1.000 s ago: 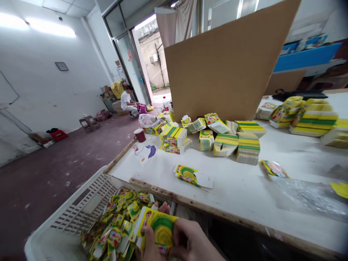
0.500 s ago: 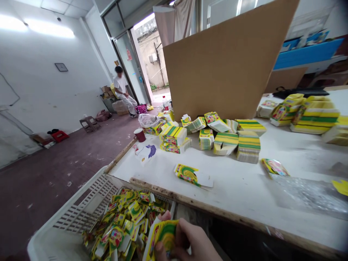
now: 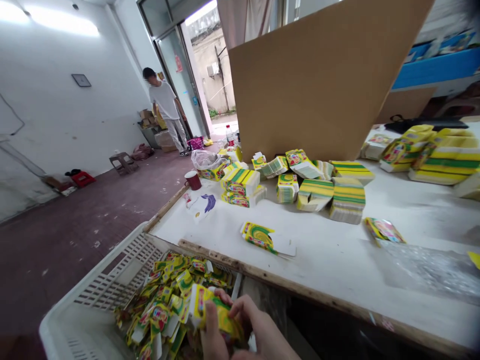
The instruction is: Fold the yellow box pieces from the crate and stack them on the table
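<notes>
Your left hand (image 3: pixel 214 336) and right hand (image 3: pixel 264 332) grip a printed carton (image 3: pixel 228 320) between them, apparently shaping it; next, press evenly

A: Any wording legible?
B: None. Held carton (image 3: pixel 228 325): print blurred, unreadable.
A: Carton lying on the table (image 3: pixel 322 270)?
B: Multicoloured lettering on its yellow-green face; cannot make out a word.
A: Stacked cartons (image 3: pixel 240 182) behind?
B: Same trouble. Bright print, too small.
A: Bottle (image 3: pixel 230 136)?
B: Label illegible.
A: Glass door (image 3: pixel 186 82)?
B: Red marking (image 3: pixel 178 63), blue sticker (image 3: pixel 195 101); neither readable from here.
</notes>
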A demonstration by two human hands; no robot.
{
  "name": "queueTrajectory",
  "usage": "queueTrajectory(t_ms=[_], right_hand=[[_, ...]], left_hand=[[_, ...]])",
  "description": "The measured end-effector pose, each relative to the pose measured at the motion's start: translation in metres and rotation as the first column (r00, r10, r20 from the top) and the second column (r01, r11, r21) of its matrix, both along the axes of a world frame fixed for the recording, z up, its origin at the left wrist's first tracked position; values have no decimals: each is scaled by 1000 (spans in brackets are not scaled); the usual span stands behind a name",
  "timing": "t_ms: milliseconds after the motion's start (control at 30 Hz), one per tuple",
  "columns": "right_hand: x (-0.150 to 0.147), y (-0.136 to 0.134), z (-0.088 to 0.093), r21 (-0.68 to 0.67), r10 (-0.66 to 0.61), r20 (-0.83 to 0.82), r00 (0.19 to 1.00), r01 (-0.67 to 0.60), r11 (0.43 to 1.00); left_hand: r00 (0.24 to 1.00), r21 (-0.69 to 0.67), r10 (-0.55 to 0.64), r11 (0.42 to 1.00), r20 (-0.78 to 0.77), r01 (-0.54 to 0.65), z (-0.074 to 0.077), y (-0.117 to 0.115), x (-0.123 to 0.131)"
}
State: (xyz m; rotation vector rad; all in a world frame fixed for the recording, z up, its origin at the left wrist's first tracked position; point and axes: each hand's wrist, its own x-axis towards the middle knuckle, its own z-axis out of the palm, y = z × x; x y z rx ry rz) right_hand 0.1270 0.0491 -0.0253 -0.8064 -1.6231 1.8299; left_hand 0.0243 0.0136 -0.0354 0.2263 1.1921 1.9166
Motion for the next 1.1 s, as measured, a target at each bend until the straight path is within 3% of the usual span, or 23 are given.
queueTrajectory(t_ms=[100, 200, 433, 667, 733, 833, 967, 1100], right_hand=[[7, 6, 7, -2, -92, -56, 994, 92, 996], [15, 10, 14, 18, -80, -110, 991, 82, 996], [16, 8, 16, -85, -94, -171, 981, 81, 993], [18, 4, 16, 88, -31, -63, 998, 36, 995], [20, 4, 17, 71, -62, -63, 996, 66, 995], [23, 7, 19, 18, -112, -86, 990, 114, 993], [26, 13, 17, -16, -58, -128, 990, 56, 998], [26, 14, 6, -21, -31, -111, 993, 29, 999]], left_hand=[[995, -54, -32, 998, -94, 27, -6, -2, -1], [991, 1, 11, 1000, -130, -11, -8, -2, 0], [993, 28, 101, 995, -58, -99, 1, -5, 10], [954, -160, 102, 975, -281, -152, -4, -11, -8], [952, -125, 93, 983, -291, -134, -3, -10, -8], [985, -41, 32, 998, -169, -40, 0, -7, -2], [990, -28, -133, 991, -37, 132, 0, -4, 1], [985, -5, -172, 985, 12, 172, -6, -2, -2]])
